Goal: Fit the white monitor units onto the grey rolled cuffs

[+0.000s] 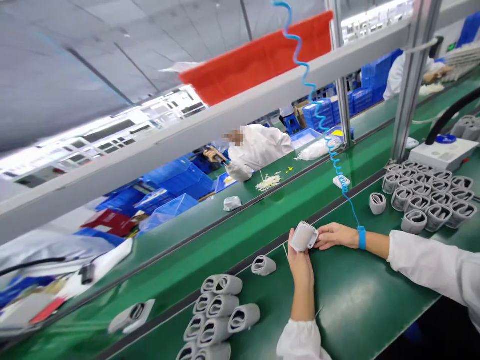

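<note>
Cupping a hollow grey moulded sleeve point(303, 237)

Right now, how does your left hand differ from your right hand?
The right hand wears a blue wrist strap with a coiled blue cord, while the left hand has none showing. The left hand sits under the grey moulded piece; the right reaches from the side. Both are bare, with white sleeves.

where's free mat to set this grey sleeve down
Bare green mat lies between the left forearm and right forearm; another patch sits between the right hand and the lone grey sleeve. Crowded: the sleeve rows at right and lower left.
</note>
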### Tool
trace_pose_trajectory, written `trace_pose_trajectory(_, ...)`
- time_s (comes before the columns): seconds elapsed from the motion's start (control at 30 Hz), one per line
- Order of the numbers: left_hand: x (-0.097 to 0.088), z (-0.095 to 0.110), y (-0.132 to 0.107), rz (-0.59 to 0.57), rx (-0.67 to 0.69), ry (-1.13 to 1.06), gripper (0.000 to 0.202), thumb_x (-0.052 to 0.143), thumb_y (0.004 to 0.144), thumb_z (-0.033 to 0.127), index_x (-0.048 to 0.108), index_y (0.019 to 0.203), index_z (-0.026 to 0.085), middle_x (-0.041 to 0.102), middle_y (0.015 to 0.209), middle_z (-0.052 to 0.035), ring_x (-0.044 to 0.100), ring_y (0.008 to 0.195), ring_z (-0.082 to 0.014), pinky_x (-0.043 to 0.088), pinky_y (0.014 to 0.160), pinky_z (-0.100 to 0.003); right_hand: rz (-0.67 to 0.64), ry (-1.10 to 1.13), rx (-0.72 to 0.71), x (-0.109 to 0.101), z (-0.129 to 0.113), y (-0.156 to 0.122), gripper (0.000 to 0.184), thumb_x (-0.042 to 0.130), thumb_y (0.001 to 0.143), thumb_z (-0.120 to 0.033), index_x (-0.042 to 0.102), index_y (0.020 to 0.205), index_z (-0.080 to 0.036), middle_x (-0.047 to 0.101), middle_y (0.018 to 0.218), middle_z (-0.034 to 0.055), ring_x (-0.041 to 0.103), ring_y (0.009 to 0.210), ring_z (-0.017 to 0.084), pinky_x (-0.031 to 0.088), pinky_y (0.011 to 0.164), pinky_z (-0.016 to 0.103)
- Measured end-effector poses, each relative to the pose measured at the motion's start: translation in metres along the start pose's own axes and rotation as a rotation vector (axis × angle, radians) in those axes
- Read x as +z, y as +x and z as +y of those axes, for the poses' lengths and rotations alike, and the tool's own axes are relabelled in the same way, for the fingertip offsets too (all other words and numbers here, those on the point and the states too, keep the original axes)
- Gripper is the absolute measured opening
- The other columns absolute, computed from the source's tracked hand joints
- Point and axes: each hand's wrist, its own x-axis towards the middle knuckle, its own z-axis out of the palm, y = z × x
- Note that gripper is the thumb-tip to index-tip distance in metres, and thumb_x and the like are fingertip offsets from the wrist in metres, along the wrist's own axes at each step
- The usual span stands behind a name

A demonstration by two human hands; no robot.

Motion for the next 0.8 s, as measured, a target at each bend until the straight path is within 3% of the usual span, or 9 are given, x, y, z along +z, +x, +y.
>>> trace_pose_trajectory(0.1,-0.001,-0.008,0.002,-0.021,0.050,0.089,0.068,0.082,0.088,0.033,0.065,0.154,0.029,0.062,0.164,-0.0108,0.058,0.154,-0.0304,0.046,0.128,-0.044,0.092,-0.072,-0.059,0.008,0.001,0.013,0.061,0.098,0.077,-0.061,0.074,0.111,-0.016,0.081,0.107,0.0099,0.081,0.103,0.024,0.068,0.100,0.042)
trace_pose_trajectory(0.2,-0.003,-0.009,0.005,-0.036,0.152,0.187,0.064,0.076,0.099,0.044,0.060,0.159,0.029,0.062,0.165,-0.0117,0.053,0.159,-0.0296,0.042,0.132,-0.045,0.149,-0.261,-0.182,0.006,-0.015,0.039,0.053,0.084,0.090,-0.063,0.069,0.115,-0.018,0.079,0.103,0.0076,0.080,0.094,0.022,0.070,0.090,0.041)
trace_pose_trajectory(0.3,-0.006,-0.008,0.008,-0.049,0.200,0.255,0.068,0.073,0.102,0.050,0.054,0.163,0.026,0.066,0.159,-0.0167,0.065,0.145,-0.0304,0.051,0.123,-0.047,0.248,-0.773,-0.332,-0.009,-0.058,0.077,0.031,0.062,0.104,-0.044,0.069,0.119,-0.017,0.079,0.104,0.0073,0.077,0.096,0.022,0.068,0.086,0.037)
trace_pose_trajectory(0.4,-0.008,-0.009,0.009,-0.031,0.194,0.296,0.069,0.073,0.100,0.050,0.055,0.161,0.022,0.070,0.149,-0.0198,0.072,0.130,-0.0292,0.058,0.111,-0.045,0.341,-1.036,-0.357,-0.030,-0.114,0.123,0.024,0.061,0.100,-0.026,0.072,0.119,-0.016,0.080,0.110,0.0102,0.073,0.108,0.026,0.061,0.101,0.039)
trace_pose_trajectory(0.5,-0.006,-0.010,0.007,-0.034,0.178,0.304,0.065,0.073,0.099,0.048,0.058,0.157,0.021,0.072,0.142,-0.0200,0.072,0.125,-0.0281,0.060,0.103,-0.042,0.398,-1.238,-0.311,-0.049,-0.160,0.166,0.023,0.064,0.096,-0.018,0.078,0.114,-0.014,0.079,0.124,0.0167,0.068,0.127,0.032,0.050,0.115,0.040)
trace_pose_trajectory(0.57,-0.004,-0.009,0.005,-0.043,0.177,0.318,0.063,0.074,0.098,0.047,0.061,0.155,0.021,0.074,0.137,-0.0190,0.072,0.119,-0.0274,0.061,0.099,-0.041,0.426,-1.353,-0.243,-0.059,-0.177,0.188,0.025,0.067,0.094,-0.016,0.080,0.116,-0.012,0.079,0.128,0.0193,0.067,0.131,0.033,0.047,0.117,0.038)
trace_pose_trajectory(0.67,-0.003,-0.006,0.004,-0.055,0.183,0.350,0.060,0.073,0.098,0.044,0.063,0.152,0.020,0.075,0.130,-0.0176,0.073,0.110,-0.0261,0.061,0.093,-0.039,0.435,-1.486,-0.135,-0.071,-0.187,0.206,0.039,0.071,0.094,-0.017,0.078,0.132,-0.009,0.076,0.140,0.0206,0.068,0.133,0.031,0.047,0.116,0.033)
trace_pose_trajectory(0.8,-0.003,-0.005,0.004,-0.082,0.192,0.371,0.056,0.070,0.099,0.039,0.063,0.152,0.020,0.077,0.126,-0.0162,0.073,0.105,-0.0244,0.060,0.091,-0.038,0.443,-1.584,0.008,-0.090,-0.191,0.204,0.054,0.074,0.099,-0.030,0.071,0.147,-0.007,0.072,0.148,0.0237,0.068,0.134,0.032,0.049,0.115,0.035)
